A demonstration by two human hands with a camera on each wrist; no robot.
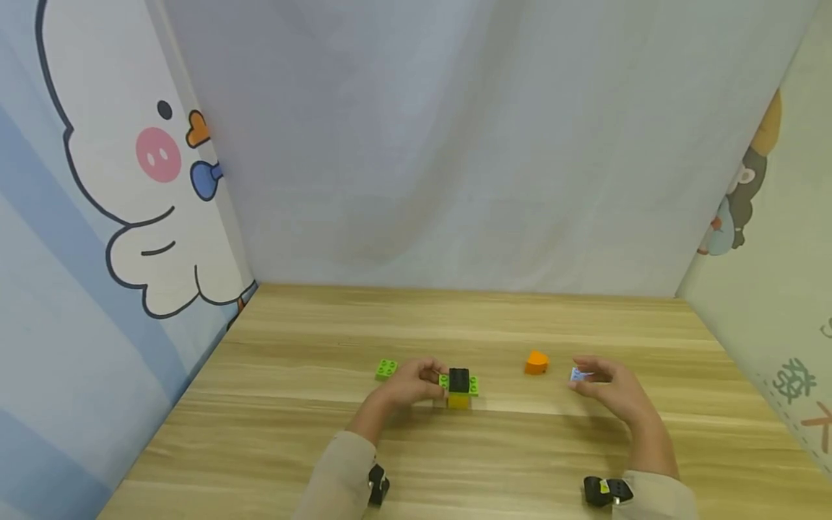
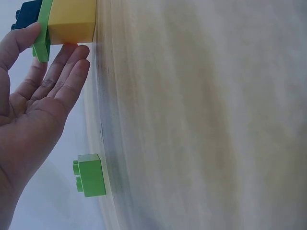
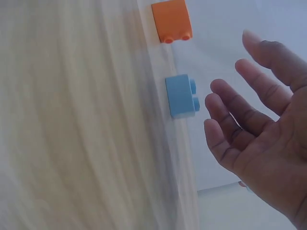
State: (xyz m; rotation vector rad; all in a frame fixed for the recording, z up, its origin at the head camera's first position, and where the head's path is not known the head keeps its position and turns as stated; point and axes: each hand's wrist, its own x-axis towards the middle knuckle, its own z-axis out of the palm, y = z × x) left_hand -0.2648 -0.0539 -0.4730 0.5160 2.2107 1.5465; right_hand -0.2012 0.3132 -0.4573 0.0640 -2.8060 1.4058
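A single block lies left of the block stack.

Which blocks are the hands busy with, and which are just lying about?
Seems part of the job:
block stack, held by the left hand
blue block, near the right hand

Just lying there, though maybe for later:
green block
orange block
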